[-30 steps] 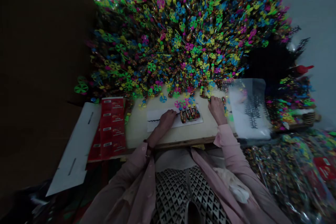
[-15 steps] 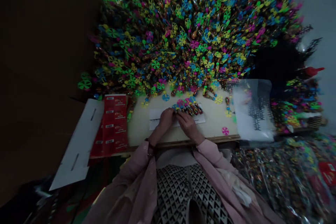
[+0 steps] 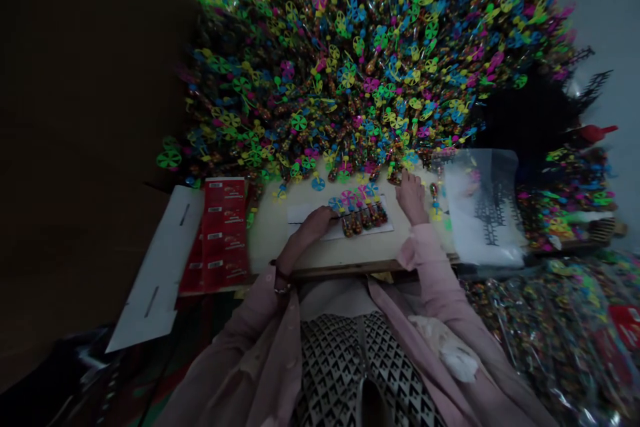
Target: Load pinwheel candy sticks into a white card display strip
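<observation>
My left hand (image 3: 316,223) rests on a white card (image 3: 305,213) lying on the pale wooden board (image 3: 350,250), fingers curled against a row of several candy-filled pinwheel toys (image 3: 361,215) laid side by side on the card. My right hand (image 3: 412,198) reaches forward to the foot of a huge heap of coloured pinwheel toys (image 3: 360,60), its fingers bent onto toys at the heap's edge. What the fingers grip is too small and dim to name.
A stack of red printed cards (image 3: 223,230) and a white cardboard sheet (image 3: 160,267) lie left of the board. Clear plastic bags (image 3: 483,203) with black racks sit at the right. Bagged toys (image 3: 550,320) fill the lower right. The room is dim.
My right hand has left the row of toys beside my left hand and moved forward and right to the heap's edge. The left hand stays on the card.
</observation>
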`<action>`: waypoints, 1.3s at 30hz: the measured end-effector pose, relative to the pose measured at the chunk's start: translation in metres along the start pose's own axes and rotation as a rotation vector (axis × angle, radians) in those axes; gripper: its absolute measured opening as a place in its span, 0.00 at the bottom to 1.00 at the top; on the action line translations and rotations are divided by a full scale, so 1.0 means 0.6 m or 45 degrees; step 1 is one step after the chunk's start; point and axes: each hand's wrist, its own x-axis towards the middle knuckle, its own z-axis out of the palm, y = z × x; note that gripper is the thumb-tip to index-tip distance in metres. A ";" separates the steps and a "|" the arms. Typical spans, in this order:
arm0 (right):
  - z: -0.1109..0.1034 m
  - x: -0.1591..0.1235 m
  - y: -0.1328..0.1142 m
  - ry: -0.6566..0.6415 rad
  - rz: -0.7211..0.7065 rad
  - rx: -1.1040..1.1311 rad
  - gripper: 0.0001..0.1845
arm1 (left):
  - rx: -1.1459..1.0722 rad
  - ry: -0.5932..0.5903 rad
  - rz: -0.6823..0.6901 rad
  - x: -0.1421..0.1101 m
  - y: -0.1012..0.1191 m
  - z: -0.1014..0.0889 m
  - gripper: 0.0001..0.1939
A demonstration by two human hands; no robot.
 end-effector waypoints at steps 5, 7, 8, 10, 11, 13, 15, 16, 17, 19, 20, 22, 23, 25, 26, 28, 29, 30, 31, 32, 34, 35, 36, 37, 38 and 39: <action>-0.027 0.002 -0.020 0.069 -0.031 0.167 0.27 | -0.159 0.040 -0.002 0.000 -0.020 -0.006 0.11; -0.028 -0.037 -0.067 0.310 -0.077 0.413 0.29 | -0.123 0.110 -0.063 -0.002 -0.019 -0.004 0.11; -0.023 -0.058 -0.094 0.389 -0.142 0.522 0.28 | -0.093 0.141 -0.082 -0.003 -0.017 -0.003 0.11; 0.000 -0.099 -0.147 0.440 -0.341 0.629 0.24 | -0.042 0.192 -0.125 -0.004 -0.013 0.002 0.11; 0.016 -0.118 -0.170 0.420 -0.448 0.622 0.21 | -0.029 0.207 -0.154 -0.004 -0.013 0.004 0.12; 0.051 -0.148 -0.203 0.349 -0.595 0.540 0.17 | -0.033 0.214 -0.219 -0.005 -0.014 0.010 0.13; 0.083 -0.171 -0.217 0.292 -0.605 0.439 0.16 | -0.050 0.216 -0.258 -0.006 -0.021 0.014 0.13; 0.095 -0.180 -0.219 0.271 -0.585 0.400 0.17 | -0.060 0.221 -0.260 -0.006 -0.025 0.016 0.13; 0.103 -0.187 -0.217 0.251 -0.562 0.371 0.17 | -0.072 0.227 -0.248 -0.007 -0.028 0.016 0.12; 0.112 -0.194 -0.211 0.215 -0.535 0.339 0.19 | -0.099 0.241 -0.191 -0.011 -0.033 0.015 0.11; 0.112 -0.196 -0.207 0.211 -0.538 0.332 0.20 | -0.102 0.248 -0.158 -0.013 -0.034 0.013 0.11; 0.110 -0.195 -0.200 0.248 -0.572 0.321 0.21 | -0.059 0.246 -0.108 -0.020 -0.031 0.009 0.12; 0.108 -0.194 -0.196 0.282 -0.600 0.311 0.21 | -0.014 0.240 -0.109 -0.023 -0.028 0.007 0.12; 0.107 -0.193 -0.190 0.330 -0.670 0.288 0.21 | 0.082 0.219 -0.163 -0.030 -0.022 0.006 0.14; 0.107 -0.194 -0.188 0.334 -0.707 0.282 0.21 | 0.114 0.208 -0.200 -0.032 -0.018 0.005 0.14; 0.108 -0.200 -0.187 0.304 -0.753 0.286 0.21 | 0.141 0.197 -0.258 -0.035 -0.013 0.007 0.14; 0.108 -0.203 -0.188 0.283 -0.758 0.295 0.20 | 0.147 0.197 -0.271 -0.036 -0.012 0.008 0.14; 0.108 -0.205 -0.189 0.260 -0.761 0.308 0.19 | 0.155 0.199 -0.278 -0.036 -0.011 0.009 0.13; 0.106 -0.204 -0.190 0.234 -0.774 0.323 0.17 | 0.166 0.205 -0.287 -0.036 -0.011 0.010 0.13; 0.102 -0.199 -0.188 0.213 -0.794 0.343 0.16 | 0.178 0.209 -0.294 -0.036 -0.012 0.011 0.13; 0.090 -0.170 -0.173 0.224 -0.791 0.388 0.15 | 0.203 0.209 -0.296 -0.035 -0.014 0.013 0.13; 0.082 -0.144 -0.159 0.264 -0.721 0.403 0.14 | 0.217 0.201 -0.291 -0.035 -0.015 0.013 0.13; 0.073 -0.110 -0.140 0.316 -0.597 0.410 0.14 | 0.231 0.193 -0.282 -0.035 -0.016 0.014 0.14; 0.065 -0.070 -0.117 0.373 -0.405 0.401 0.15 | 0.243 0.184 -0.277 -0.035 -0.016 0.015 0.13; 0.057 -0.026 -0.092 0.406 -0.188 0.378 0.17 | 0.246 0.177 -0.276 -0.035 -0.017 0.015 0.13; 0.051 0.020 -0.066 0.381 -0.008 0.364 0.19 | 0.242 0.173 -0.278 -0.035 -0.017 0.016 0.13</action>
